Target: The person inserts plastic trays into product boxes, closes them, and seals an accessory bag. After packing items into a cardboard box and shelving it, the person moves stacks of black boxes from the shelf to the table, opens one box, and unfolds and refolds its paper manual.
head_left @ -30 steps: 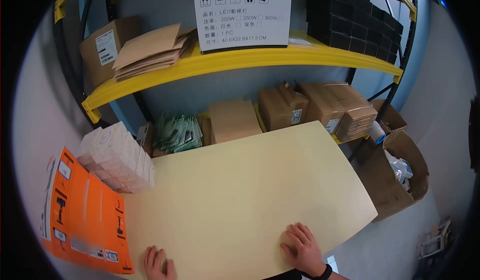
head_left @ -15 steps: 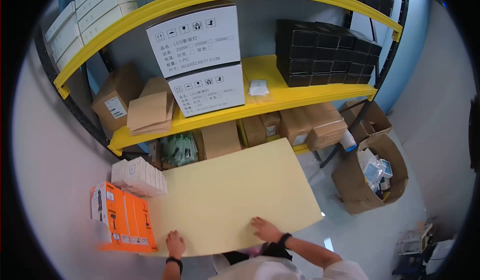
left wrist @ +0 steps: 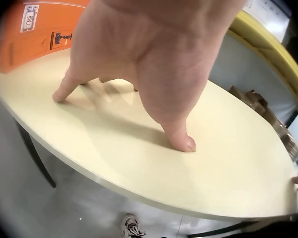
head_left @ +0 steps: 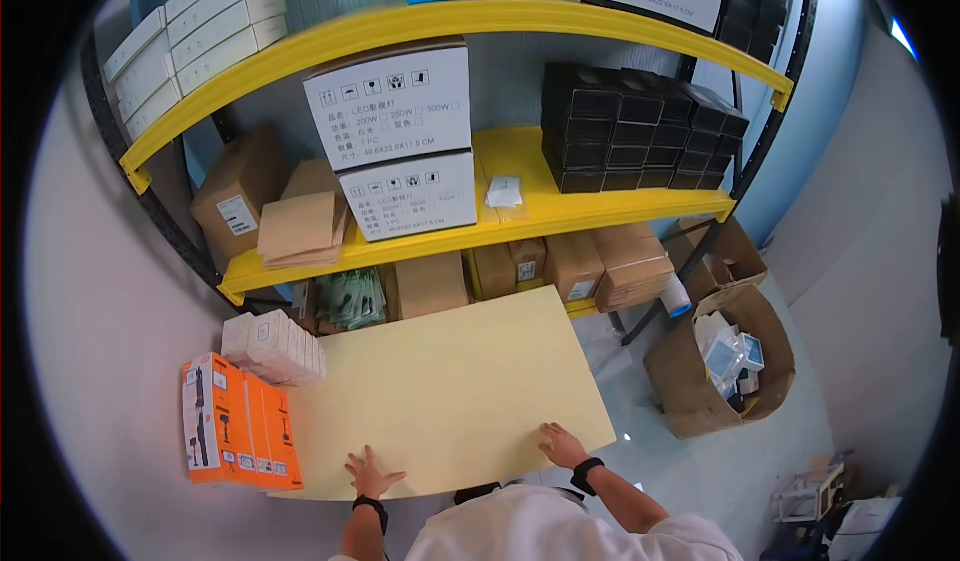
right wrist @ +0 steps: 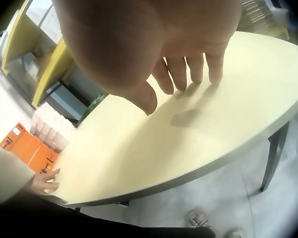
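Table [head_left: 450, 391] stands before the yellow shelf [head_left: 640, 208], as I see from the head view. From left wrist, the left hand [left wrist: 144, 59] spreads its fingers, tips on the table, gripping nothing. From right wrist, the right hand [right wrist: 164, 44] has fingers nearly straight, slightly apart, also empty.

A white carton [head_left: 390, 109] reads "LED影视灯", "200W", "250W", "300W", "1 PC".

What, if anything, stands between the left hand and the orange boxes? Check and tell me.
Nothing visible does. Only bare table lies between the left hand and the orange boxes; the small white boxes on it stand behind the orange ones, off that path.
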Motion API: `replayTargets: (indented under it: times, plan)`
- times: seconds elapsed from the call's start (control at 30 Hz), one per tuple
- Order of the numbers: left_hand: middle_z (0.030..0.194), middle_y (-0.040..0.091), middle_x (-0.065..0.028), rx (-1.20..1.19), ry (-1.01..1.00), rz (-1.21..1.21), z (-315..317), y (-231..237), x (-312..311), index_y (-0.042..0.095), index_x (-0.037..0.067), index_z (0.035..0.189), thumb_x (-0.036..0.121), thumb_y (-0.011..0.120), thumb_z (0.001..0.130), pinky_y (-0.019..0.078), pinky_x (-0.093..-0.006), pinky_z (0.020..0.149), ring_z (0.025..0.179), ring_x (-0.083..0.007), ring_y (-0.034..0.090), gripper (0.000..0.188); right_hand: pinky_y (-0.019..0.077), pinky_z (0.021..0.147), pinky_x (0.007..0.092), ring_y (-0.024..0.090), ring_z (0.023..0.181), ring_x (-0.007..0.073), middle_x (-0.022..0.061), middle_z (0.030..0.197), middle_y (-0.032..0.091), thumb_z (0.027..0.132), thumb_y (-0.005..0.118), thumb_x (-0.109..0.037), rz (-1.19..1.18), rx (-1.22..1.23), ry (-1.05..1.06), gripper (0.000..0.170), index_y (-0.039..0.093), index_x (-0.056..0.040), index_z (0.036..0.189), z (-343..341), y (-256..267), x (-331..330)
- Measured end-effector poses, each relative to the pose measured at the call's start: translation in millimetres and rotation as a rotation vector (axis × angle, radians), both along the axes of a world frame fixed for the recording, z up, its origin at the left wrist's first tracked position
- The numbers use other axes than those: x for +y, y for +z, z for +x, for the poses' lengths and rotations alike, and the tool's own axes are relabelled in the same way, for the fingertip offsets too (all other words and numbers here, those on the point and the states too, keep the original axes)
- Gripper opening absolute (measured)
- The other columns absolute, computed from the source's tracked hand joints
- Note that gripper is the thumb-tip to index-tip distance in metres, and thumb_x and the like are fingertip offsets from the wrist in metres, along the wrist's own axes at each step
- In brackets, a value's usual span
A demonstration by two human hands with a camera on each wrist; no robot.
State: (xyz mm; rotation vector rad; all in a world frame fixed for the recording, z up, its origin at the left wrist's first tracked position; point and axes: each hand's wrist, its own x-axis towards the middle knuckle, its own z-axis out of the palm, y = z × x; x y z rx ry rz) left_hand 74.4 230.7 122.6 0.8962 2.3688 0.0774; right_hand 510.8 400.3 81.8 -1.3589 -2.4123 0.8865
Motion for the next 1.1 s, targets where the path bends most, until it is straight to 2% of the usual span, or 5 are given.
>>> replayTargets:
  times: [0.5,0.7,0.87,0.93,1.1]
  plan:
    - [0.154,0.005,-0.0334,0.047,-0.037,-0.082,-19.8,-37.2,3.6,0.02,0.019,0.154,0.068,0.069,0.072,0.0388,-0.0636,0.1,0.138,-0.0589,0.013,0.107,0.0509,0.089,0.0406,0.066,0.099,0.0325,0.0142,0.114,0.067,0.089,0.061,-0.029,-0.209,0.005,-0.081,0.033,0.067,-0.0077,0.113,14.6,20.4,30.1]
    - [0.142,0.034,-0.0371,0.184,0.112,0.045,4.4,-65.9,21.6,0.032,0.004,0.147,0.045,0.056,0.089,0.0412,-0.0527,0.102,0.129,-0.0515,0.037,0.075,0.0535,0.08,0.0404,0.068,0.086,0.0338,0.0159,0.093,0.071,0.089,0.062,-0.036,-0.297,0.03,-0.071,0.034,0.071,-0.0055,0.099,78.0,28.3,96.6]
    - [0.143,0.039,-0.0314,0.217,-0.003,0.277,106.1,-90.2,50.9,0.042,0.005,0.142,0.041,0.051,0.089,0.0348,-0.0567,0.105,0.132,-0.0511,0.035,0.066,0.0498,0.063,0.0319,0.064,0.069,0.0128,0.0073,0.075,0.07,0.09,0.066,-0.033,-0.496,0.403,-0.171,0.036,0.07,0.0023,0.088,108.2,87.9,178.5]
    - [0.145,0.035,-0.0313,0.223,0.027,0.237,155.9,-74.1,67.3,0.042,0.009,0.143,0.041,0.052,0.088,0.0333,-0.0577,0.106,0.132,-0.0523,0.033,0.065,0.0483,0.06,0.0372,0.062,0.059,0.0276,0.0177,0.066,0.064,0.088,0.067,-0.036,0.003,0.289,-0.148,0.041,0.066,0.004,0.078,93.5,164.7,216.0]
    - [0.151,0.025,-0.0316,0.254,0.084,0.239,178.4,-74.6,67.2,0.042,0.017,0.145,0.042,0.053,0.088,0.0329,-0.0612,0.105,0.134,-0.0554,0.028,0.063,0.0412,0.103,0.0446,0.044,0.126,0.0372,0.0176,0.136,0.047,0.074,0.073,-0.011,1.066,0.224,0.008,0.052,0.054,-0.003,0.123,40.3,358.3,318.9]
